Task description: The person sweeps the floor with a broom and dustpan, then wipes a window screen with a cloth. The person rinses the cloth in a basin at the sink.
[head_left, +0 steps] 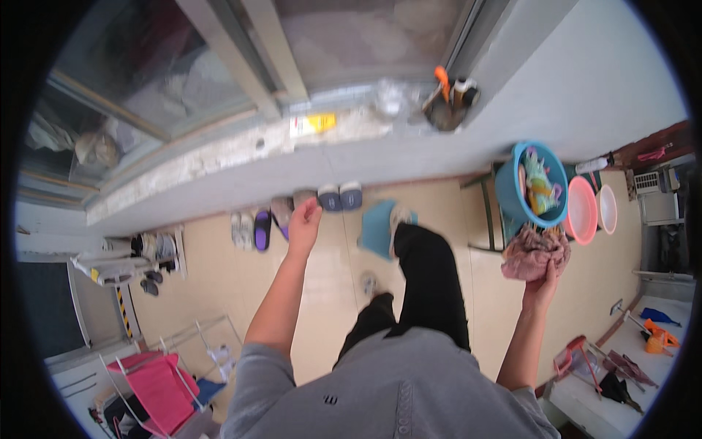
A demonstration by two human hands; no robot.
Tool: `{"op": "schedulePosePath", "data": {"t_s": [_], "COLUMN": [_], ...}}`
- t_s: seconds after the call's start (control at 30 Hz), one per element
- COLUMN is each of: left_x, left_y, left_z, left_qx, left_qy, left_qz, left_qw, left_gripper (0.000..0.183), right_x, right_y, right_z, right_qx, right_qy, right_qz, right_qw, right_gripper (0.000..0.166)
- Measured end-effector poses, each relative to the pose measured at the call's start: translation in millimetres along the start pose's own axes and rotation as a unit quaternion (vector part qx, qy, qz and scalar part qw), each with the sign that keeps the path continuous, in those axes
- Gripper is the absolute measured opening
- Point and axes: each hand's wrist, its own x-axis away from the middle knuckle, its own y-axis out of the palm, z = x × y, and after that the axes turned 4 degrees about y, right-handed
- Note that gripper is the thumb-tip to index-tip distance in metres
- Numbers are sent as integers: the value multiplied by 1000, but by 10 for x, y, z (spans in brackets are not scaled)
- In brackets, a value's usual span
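Observation:
At the right, my right hand (543, 288) grips a crumpled pinkish-brown cloth (535, 255), which hangs just below the rim of a blue plastic basin (504, 189). Inside that basin lie a green and yellow cloth item (540, 189) and other bits. Nothing shows in my left hand (305, 219), whose fingers are curled, above the shoes by the wall. My foot in a light shoe (401, 215) rests on or over a low blue plastic stool (374, 228) on the tiled floor.
Pink (581, 211) and white basins (607, 209) stand beside the blue one, by a dark green metal frame (485, 214). Slippers (340, 198) line the wall beneath a window sill (219, 153). A drying rack with a pink cloth (159, 389) stands at the lower left.

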Motion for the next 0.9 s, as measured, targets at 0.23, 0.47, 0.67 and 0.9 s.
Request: {"op": "schedulePosePath", "data": {"t_s": [0.23,0.47,0.67,0.9], "left_x": [-1014,-2251,-2851,-3075], "left_y": [107,290,-143,-327], "left_z": [1708,3403,5208,5927], "left_qx": [-125,-252,-382,-456], "left_qy": [260,545,686,578], "left_qz": [82,246,324,340], "left_qw": [954,761,528,586], "left_gripper": [49,66,68,74], "right_x": [-1061,-2417,-3467,-3774], "right_y": [388,1842,2362,1676], "right_z": [48,-881,-1946,-2008], "right_qx": [21,225,380,405], "right_qy": [-26,-353,-387,-139], "right_qz": [117,-67,13,97], "right_qw": [993,906,840,899], "right_gripper": [50,50,54,51]}}
